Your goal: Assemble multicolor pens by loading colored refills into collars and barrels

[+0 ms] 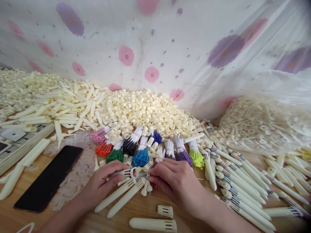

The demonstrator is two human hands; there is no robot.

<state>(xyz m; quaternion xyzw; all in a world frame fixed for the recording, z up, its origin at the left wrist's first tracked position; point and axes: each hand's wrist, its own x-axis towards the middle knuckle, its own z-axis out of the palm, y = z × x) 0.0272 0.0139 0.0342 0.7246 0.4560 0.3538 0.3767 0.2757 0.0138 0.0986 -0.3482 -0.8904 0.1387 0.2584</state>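
My left hand (pixel 105 181) is closed round a cream slotted pen barrel piece (pixel 126 173), its open end facing right with small coloured tips showing inside. My right hand (pixel 176 181) pinches thin rods (pixel 143 175) that reach to that open end; the fingers hide most of them. Just beyond both hands stand bundles of thin white pen refills with coloured ends, among them blue (pixel 140 157), green (pixel 115 155) and purple (pixel 183 153). Below the hands lie cream pen barrels (pixel 125 200), a short slotted ring (pixel 165 211) and another barrel (pixel 152 224).
A heap of slotted cream caps (pixel 148 108) rises at the back, beside a pile of barrels (pixel 80 106). Pens with coloured sliders (pixel 243 194) lie in rows at right, before a plastic bag of small parts (pixel 264 126). A black phone (pixel 50 178) rests at left.
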